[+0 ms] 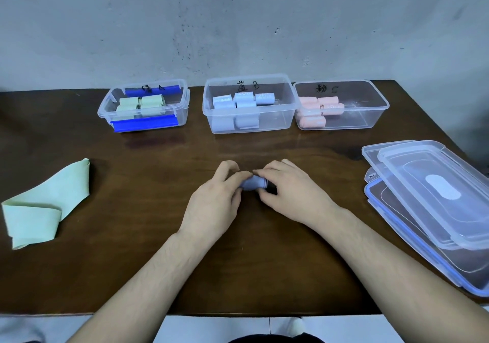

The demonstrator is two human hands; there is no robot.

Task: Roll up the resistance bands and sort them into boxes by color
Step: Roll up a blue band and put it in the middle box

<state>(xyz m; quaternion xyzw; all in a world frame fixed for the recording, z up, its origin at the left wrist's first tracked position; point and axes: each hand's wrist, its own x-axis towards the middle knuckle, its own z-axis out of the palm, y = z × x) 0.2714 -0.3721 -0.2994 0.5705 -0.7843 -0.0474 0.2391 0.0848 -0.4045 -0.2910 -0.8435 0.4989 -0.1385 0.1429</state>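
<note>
A rolled light blue band (252,183) lies on the table's middle, held between both hands. My left hand (217,200) curls its fingers over the roll's left end. My right hand (287,193) pinches its right end. An unrolled green band (45,208) lies flat at the left. At the back stand three clear boxes: the left box (144,110) holds green rolls, the middle box (248,104) holds light blue rolls, the right box (341,104) holds pink rolls.
Stacked clear lids (434,205), one with a blue rim, lie at the table's right edge. The brown table (158,263) ends just below my forearms. A grey wall stands behind the boxes.
</note>
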